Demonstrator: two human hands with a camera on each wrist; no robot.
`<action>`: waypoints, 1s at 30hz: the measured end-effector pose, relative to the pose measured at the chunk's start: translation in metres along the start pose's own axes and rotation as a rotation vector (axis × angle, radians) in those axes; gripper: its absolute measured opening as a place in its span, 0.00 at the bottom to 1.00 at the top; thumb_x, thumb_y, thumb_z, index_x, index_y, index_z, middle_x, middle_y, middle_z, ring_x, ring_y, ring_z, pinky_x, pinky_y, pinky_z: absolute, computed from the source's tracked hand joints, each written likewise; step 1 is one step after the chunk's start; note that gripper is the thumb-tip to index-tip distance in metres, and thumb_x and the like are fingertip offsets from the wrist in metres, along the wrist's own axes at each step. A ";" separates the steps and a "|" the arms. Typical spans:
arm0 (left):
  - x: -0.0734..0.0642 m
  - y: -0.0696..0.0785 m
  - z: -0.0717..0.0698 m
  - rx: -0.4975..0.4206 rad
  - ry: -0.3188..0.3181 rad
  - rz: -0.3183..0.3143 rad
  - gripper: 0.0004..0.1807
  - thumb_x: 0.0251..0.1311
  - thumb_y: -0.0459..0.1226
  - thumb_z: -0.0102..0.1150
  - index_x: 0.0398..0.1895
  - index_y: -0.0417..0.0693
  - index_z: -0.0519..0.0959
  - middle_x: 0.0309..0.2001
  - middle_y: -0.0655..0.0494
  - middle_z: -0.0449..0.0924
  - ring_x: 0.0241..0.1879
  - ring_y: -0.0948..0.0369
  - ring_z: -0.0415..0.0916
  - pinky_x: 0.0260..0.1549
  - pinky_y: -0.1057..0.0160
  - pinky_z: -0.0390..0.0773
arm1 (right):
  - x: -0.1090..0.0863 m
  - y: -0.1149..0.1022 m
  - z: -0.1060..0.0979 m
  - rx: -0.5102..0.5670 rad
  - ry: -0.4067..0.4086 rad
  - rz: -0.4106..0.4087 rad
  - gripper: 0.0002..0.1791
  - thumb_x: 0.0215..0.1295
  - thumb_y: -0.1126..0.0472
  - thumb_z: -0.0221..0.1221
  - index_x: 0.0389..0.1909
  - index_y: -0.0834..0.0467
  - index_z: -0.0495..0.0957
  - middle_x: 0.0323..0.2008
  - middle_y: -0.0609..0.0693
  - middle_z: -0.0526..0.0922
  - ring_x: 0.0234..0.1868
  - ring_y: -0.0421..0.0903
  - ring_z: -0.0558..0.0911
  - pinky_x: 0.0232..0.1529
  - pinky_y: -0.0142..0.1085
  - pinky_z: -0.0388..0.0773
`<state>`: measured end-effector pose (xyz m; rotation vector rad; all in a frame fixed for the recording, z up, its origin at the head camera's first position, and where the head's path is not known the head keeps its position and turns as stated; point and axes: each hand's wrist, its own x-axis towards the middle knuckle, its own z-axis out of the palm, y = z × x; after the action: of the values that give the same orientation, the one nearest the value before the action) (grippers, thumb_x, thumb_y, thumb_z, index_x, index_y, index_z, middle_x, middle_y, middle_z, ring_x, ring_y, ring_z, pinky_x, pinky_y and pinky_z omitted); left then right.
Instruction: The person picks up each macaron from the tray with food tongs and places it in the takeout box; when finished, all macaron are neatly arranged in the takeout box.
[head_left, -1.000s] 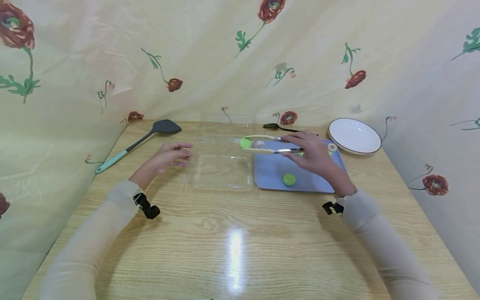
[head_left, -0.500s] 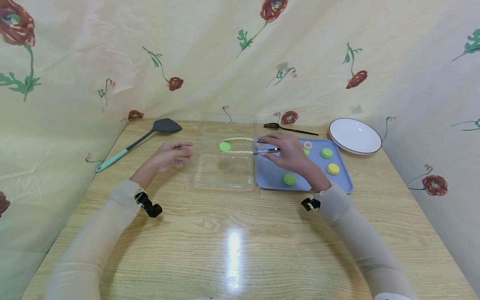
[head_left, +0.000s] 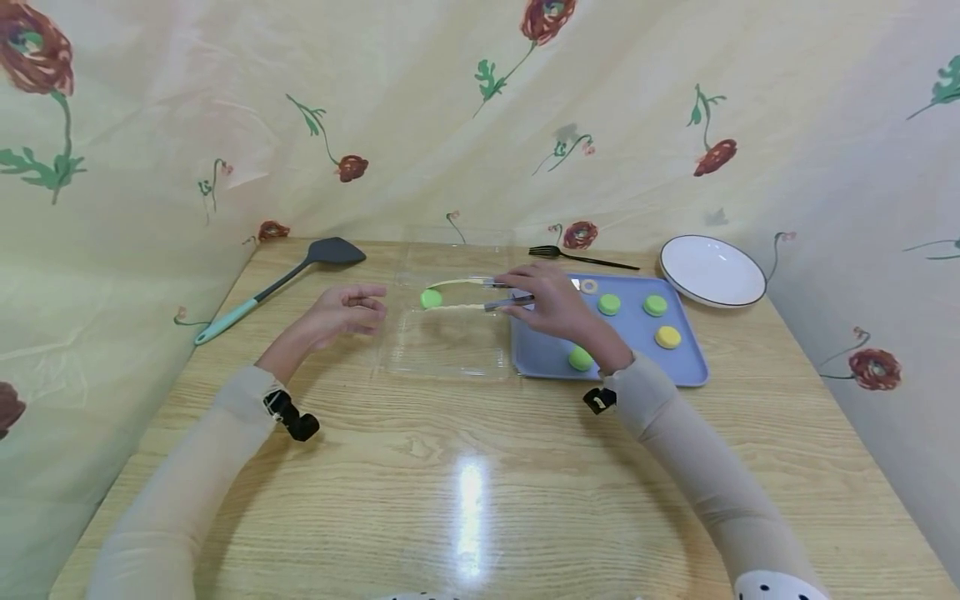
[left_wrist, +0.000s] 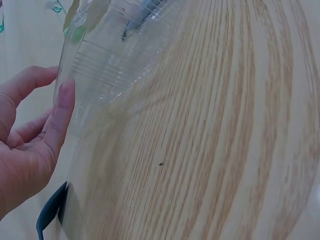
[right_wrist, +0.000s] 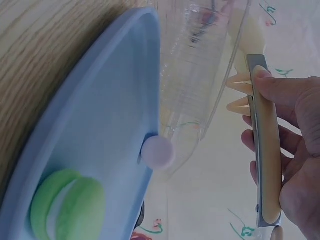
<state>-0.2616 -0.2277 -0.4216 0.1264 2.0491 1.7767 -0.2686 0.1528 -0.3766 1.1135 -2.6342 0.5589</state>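
Observation:
My right hand grips a pair of food tongs with metal arms and cream tips. Between the tips sits a green macaron, above the clear plastic container, whose lid stands open behind. My left hand is at the container's left side, fingers extended and loosely bent. In the left wrist view its fingertips are at the clear wall; whether they touch it I cannot tell.
A blue tray right of the container bears several green macarons, a yellow one, a small ring and a lilac round piece. Behind are a black fork and white bowl; a spatula lies left.
My right hand has carried the tongs and green macaron leftward, from the tray's edge to over the container. More of the tray shows now. The left hand has barely moved.

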 end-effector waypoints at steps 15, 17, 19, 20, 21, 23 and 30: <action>-0.002 0.000 0.001 -0.001 -0.001 0.025 0.36 0.67 0.28 0.62 0.76 0.34 0.61 0.44 0.58 0.79 0.45 0.61 0.83 0.43 0.67 0.87 | 0.017 -0.011 0.020 -0.073 -0.068 -0.023 0.27 0.61 0.57 0.72 0.61 0.57 0.82 0.55 0.58 0.85 0.54 0.58 0.81 0.53 0.54 0.79; -0.002 0.000 0.000 -0.003 -0.001 0.024 0.36 0.67 0.28 0.61 0.76 0.33 0.61 0.44 0.57 0.79 0.45 0.61 0.83 0.44 0.67 0.87 | 0.018 -0.012 0.023 -0.081 -0.072 -0.025 0.27 0.61 0.56 0.72 0.61 0.57 0.82 0.55 0.58 0.85 0.54 0.57 0.81 0.54 0.53 0.79; -0.001 -0.001 0.000 -0.003 -0.004 0.024 0.36 0.67 0.28 0.61 0.76 0.33 0.60 0.45 0.57 0.79 0.44 0.62 0.83 0.44 0.67 0.87 | 0.019 -0.011 0.026 -0.083 -0.076 -0.023 0.26 0.61 0.56 0.72 0.61 0.57 0.82 0.55 0.57 0.85 0.54 0.57 0.80 0.55 0.53 0.79; -0.001 -0.001 0.000 -0.003 -0.005 0.023 0.36 0.67 0.28 0.61 0.76 0.33 0.60 0.45 0.56 0.79 0.44 0.63 0.83 0.44 0.67 0.87 | 0.019 -0.012 0.027 -0.081 -0.079 -0.020 0.27 0.61 0.56 0.72 0.61 0.57 0.82 0.55 0.57 0.85 0.54 0.57 0.80 0.56 0.53 0.80; -0.001 -0.001 0.000 -0.003 -0.004 0.022 0.36 0.67 0.28 0.62 0.76 0.33 0.60 0.45 0.56 0.79 0.44 0.63 0.83 0.44 0.67 0.87 | 0.019 -0.012 0.028 -0.085 -0.082 -0.018 0.27 0.62 0.55 0.72 0.61 0.56 0.82 0.55 0.57 0.85 0.54 0.56 0.80 0.56 0.53 0.80; -0.001 -0.001 0.000 -0.002 -0.003 0.022 0.36 0.67 0.28 0.62 0.76 0.32 0.60 0.45 0.56 0.79 0.43 0.64 0.83 0.44 0.67 0.87 | 0.020 -0.012 0.030 -0.087 -0.087 -0.013 0.27 0.62 0.55 0.72 0.62 0.56 0.81 0.55 0.57 0.85 0.54 0.56 0.80 0.58 0.54 0.79; -0.002 0.000 0.000 -0.004 0.004 0.019 0.36 0.66 0.28 0.62 0.75 0.32 0.61 0.44 0.59 0.80 0.42 0.65 0.83 0.42 0.68 0.87 | 0.022 -0.012 0.034 -0.090 -0.086 -0.018 0.27 0.63 0.54 0.71 0.62 0.56 0.81 0.56 0.57 0.84 0.55 0.57 0.80 0.58 0.54 0.78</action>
<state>-0.2603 -0.2284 -0.4210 0.1414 2.0531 1.7937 -0.2775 0.1167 -0.3962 1.1581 -2.6898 0.3934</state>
